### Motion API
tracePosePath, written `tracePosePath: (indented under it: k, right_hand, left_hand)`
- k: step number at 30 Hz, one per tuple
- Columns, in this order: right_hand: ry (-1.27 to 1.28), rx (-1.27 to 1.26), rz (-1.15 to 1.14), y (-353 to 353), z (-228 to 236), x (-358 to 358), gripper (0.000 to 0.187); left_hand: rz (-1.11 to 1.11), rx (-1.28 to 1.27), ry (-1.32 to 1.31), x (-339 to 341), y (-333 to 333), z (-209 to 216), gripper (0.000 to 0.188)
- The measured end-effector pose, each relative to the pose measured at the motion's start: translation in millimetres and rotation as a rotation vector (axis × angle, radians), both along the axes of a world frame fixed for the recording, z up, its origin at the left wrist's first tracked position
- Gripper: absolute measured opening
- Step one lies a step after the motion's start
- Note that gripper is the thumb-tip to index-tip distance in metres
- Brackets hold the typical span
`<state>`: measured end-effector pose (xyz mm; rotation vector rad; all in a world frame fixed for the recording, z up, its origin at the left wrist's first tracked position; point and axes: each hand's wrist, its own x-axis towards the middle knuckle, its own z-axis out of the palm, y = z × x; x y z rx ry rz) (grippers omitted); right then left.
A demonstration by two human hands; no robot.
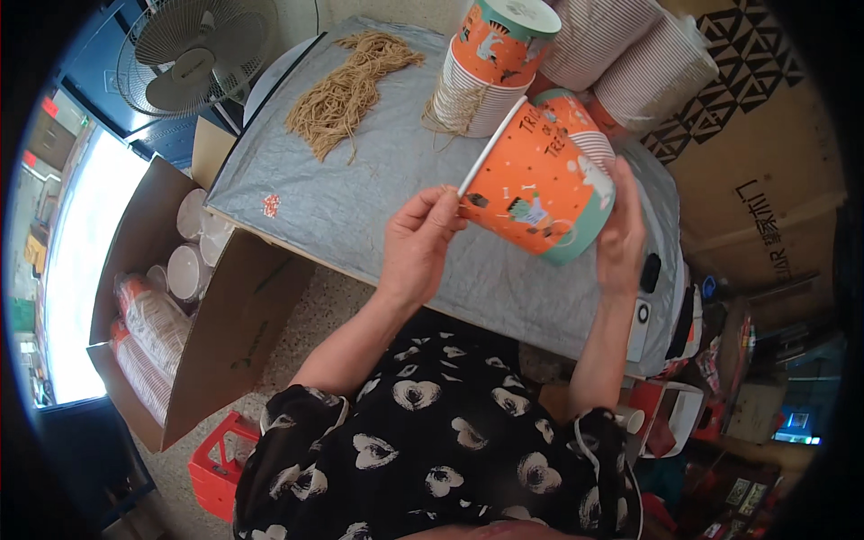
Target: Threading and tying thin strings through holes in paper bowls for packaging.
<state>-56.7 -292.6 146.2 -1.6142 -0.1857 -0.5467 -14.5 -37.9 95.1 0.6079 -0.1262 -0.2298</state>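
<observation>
Above the table's front edge I hold an orange paper bucket [531, 193] with a white rim, a green band at its base and cartoon figures on its side. It is tilted, its mouth toward the upper left. My left hand [418, 238] pinches the rim between thumb and fingers. The right hand [623, 229] is closed against the base end, its fingers partly hidden behind the bucket. Just beyond stands a stack of paper buckets [481, 94], the top one upside down, with loose brown cords around it. A bundle of brown cords [351, 85] lies farther left.
Plastic-wrapped bucket stacks [657, 76] lean at the back right of the grey-covered table [360, 211]. Small red-and-white bits [271, 205] lie at its left. An open cardboard box [220, 333] holds more buckets, near a fan [193, 72] and a red crate [216, 463].
</observation>
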Motion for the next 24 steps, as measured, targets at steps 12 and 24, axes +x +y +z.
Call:
tracePosePath:
  k: [12,24]
  right_hand:
    - [-0.045,0.120,-0.003,-21.4,-12.4,16.5,0.104]
    - [-0.157,-0.325,-0.030,-57.4,174.3,141.8,0.073]
  left_hand:
    - [-0.160,-0.043,-0.124,24.8,-39.3,19.8,0.018]
    - [-0.443,-0.526,-0.229,240.3,-11.5,124.7,0.030]
